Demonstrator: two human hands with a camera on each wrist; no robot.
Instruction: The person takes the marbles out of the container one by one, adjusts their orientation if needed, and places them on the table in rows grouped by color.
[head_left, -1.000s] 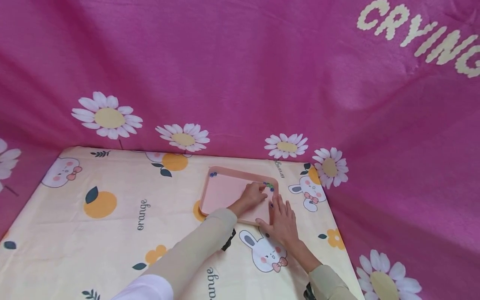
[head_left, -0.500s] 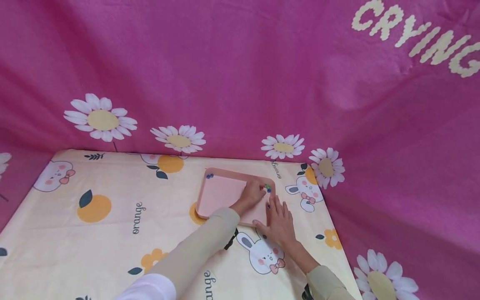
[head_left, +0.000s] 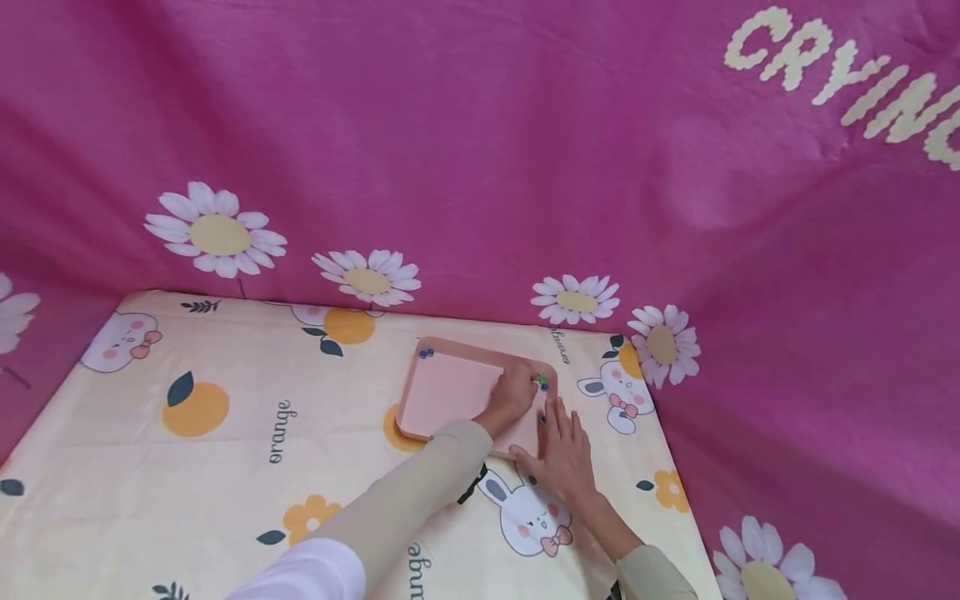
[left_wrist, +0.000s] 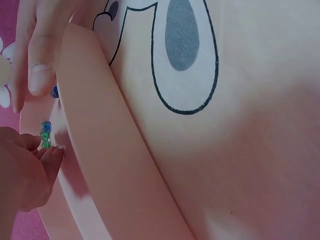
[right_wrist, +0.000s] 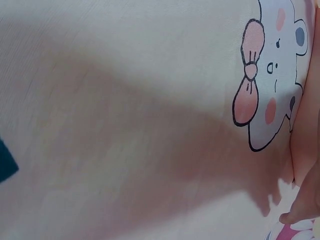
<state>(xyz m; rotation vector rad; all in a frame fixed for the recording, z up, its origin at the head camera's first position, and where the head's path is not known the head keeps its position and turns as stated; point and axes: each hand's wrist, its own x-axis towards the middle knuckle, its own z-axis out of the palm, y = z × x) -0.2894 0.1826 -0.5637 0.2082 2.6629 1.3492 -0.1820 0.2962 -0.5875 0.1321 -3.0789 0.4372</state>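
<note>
Cloth walls: around my workspace hangs a magenta cloth (head_left: 450,158), softly creased, printed with white daisies (head_left: 219,234) along its lower part and pale, wavy-edged letters (head_left: 802,52) at the upper right of the frame
Tabletop: below it I see a cream tablecloth (head_left: 240,500), matte and faintly wrinkled, patterned with oranges, rabbits, leaves and the word "orange"
Tray: a smooth, pale pink tray (head_left: 450,392) lies flat right of centre in my head view, rectangular, with rounded corners and a low raised wall
Beads: small, shiny and see-through; green beads (left_wrist: 45,137) with a blue bead (left_wrist: 47,126) touching them sit at the tray's right end, two blue beads (head_left: 424,354) at its upper left corner, and a lone blue bead (left_wrist: 55,92) by the right-hand wall
Left hand: my left hand (head_left: 513,392) reaches into the tray, curled, thumb and finger pinching at the green beads
Right hand: my right hand (head_left: 564,454) rests along the tray's right edge, fingers extended, grasping nothing
Sleeves: beige fabric (head_left: 405,479) covers both forearms
</note>
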